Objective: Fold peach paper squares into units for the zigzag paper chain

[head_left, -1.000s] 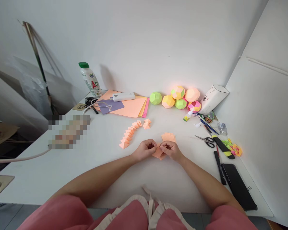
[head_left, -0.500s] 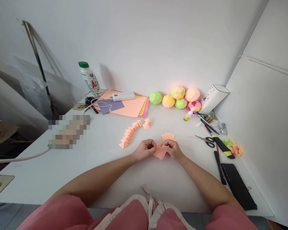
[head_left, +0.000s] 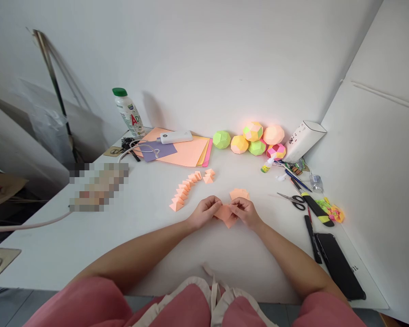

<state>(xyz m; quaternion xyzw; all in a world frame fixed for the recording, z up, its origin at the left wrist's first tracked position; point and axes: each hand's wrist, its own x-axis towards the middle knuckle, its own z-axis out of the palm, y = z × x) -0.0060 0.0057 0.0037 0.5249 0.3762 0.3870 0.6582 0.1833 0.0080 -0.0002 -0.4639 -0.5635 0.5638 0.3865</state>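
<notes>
Peach paper piece (head_left: 226, 215) is pinched at its left side by the left hand (head_left: 205, 212), at its right by the right hand (head_left: 248, 213). Left thumb has been straightened, more paper exposed: grip likely reset, shaping seemingly unfinished. Loose peach sheets (head_left: 239, 194) beyond, folded units (head_left: 182, 193) leftward: unmoved.

left hand (head_left: 204, 213): sat in a pinch
right hand (head_left: 247, 213): mirrored it, just apart
forearms (head_left: 150, 245): were bare, angled inward
</notes>
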